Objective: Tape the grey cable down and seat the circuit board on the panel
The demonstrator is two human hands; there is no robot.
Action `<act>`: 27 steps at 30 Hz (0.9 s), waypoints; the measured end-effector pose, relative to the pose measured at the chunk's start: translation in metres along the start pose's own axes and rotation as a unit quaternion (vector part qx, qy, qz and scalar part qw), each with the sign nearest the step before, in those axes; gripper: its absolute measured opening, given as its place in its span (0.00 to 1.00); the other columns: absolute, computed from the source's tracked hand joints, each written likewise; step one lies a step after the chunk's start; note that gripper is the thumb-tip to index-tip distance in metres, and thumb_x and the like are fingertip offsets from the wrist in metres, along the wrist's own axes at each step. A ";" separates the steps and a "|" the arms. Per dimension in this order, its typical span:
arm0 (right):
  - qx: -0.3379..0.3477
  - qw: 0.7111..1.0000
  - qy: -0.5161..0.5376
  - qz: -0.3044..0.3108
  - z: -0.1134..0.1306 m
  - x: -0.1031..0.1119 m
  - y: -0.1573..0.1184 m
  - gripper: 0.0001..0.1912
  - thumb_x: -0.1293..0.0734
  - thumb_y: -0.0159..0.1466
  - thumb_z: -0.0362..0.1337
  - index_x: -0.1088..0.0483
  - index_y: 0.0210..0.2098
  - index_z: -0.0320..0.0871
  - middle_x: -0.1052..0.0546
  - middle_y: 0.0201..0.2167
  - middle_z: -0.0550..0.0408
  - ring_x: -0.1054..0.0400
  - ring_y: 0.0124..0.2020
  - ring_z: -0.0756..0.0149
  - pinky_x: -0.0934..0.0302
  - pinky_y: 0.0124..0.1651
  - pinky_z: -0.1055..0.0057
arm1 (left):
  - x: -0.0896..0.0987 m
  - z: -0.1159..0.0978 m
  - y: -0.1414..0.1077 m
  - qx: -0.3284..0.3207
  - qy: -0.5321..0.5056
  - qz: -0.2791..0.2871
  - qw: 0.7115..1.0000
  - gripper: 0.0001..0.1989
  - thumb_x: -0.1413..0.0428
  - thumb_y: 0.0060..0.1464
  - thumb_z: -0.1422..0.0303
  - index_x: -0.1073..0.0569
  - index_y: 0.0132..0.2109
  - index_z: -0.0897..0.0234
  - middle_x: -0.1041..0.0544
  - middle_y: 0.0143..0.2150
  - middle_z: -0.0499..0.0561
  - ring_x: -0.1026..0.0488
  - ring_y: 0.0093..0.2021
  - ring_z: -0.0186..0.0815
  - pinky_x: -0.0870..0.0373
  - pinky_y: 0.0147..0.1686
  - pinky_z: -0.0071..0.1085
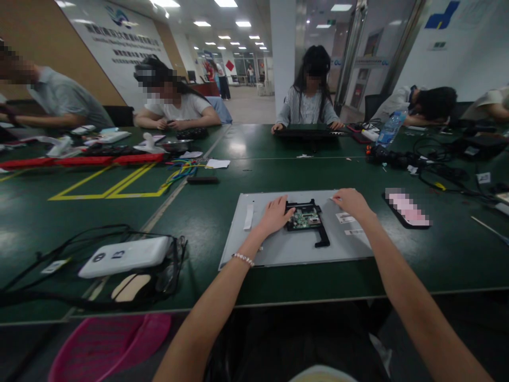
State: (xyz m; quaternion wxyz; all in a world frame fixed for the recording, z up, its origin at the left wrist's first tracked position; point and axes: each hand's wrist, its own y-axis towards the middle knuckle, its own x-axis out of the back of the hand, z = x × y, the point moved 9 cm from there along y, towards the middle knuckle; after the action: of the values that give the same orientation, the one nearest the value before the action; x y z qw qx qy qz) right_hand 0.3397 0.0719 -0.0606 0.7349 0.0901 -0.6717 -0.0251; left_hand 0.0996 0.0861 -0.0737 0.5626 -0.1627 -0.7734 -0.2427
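A flat grey panel (274, 255), which looks like the back of a display, lies on the green table in front of me. On its middle sits a green circuit board (305, 217) in a black plastic frame (322, 233). My left hand (275, 215) lies with fingers stretched out over the left side of the frame and board, thumb on the board's edge. At the panel's far right edge, my right hand (352, 202) is closed in a pinch; a small pale bit shows at the fingertips, too small to name. White labels (352, 232) are stuck near that hand.
To the right lies a phone (407, 208). A white power bank (127, 256) and black cables (79, 236) are at left. Coloured wires (181, 172) and a dark bar (202, 180) lie beyond. Co-workers sit across the table; a pink basket (107, 345) is below the near edge.
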 end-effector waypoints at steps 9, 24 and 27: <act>-0.003 1.000 0.009 -0.012 0.001 0.004 -0.004 0.16 0.38 0.63 0.45 0.23 0.41 0.44 0.22 0.43 0.47 0.28 0.44 0.56 0.37 0.41 0.66 | 0.003 -0.005 -0.001 -0.020 -0.052 0.035 0.998 0.35 0.59 0.63 0.50 0.53 0.68 0.67 0.46 0.68 0.62 0.48 0.68 0.44 0.51 0.63 0.39; 0.094 0.987 0.058 -0.114 0.045 0.026 0.005 0.14 0.41 0.68 0.38 0.25 0.42 0.43 0.22 0.44 0.50 0.30 0.45 0.62 0.39 0.44 0.70 | 0.001 -0.007 -0.007 -0.067 -0.149 0.154 0.974 0.58 0.43 0.44 0.42 0.63 0.70 0.66 0.56 0.71 0.65 0.56 0.69 0.55 0.52 0.64 0.49; 0.173 0.977 0.062 -0.107 0.087 0.029 0.014 0.13 0.41 0.68 0.36 0.25 0.41 0.42 0.23 0.44 0.49 0.31 0.46 0.62 0.40 0.46 0.69 | 0.001 -0.008 -0.007 -0.066 -0.155 0.148 0.975 0.58 0.42 0.43 0.43 0.61 0.70 0.68 0.53 0.70 0.67 0.53 0.68 0.55 0.51 0.64 0.49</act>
State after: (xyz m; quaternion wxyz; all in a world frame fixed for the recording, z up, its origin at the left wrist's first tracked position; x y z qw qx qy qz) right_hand 0.2546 0.0721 -0.0228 0.7416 0.2888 -0.6052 0.0182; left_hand 0.1020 0.0760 -0.0717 0.4539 -0.3472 -0.8008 -0.1793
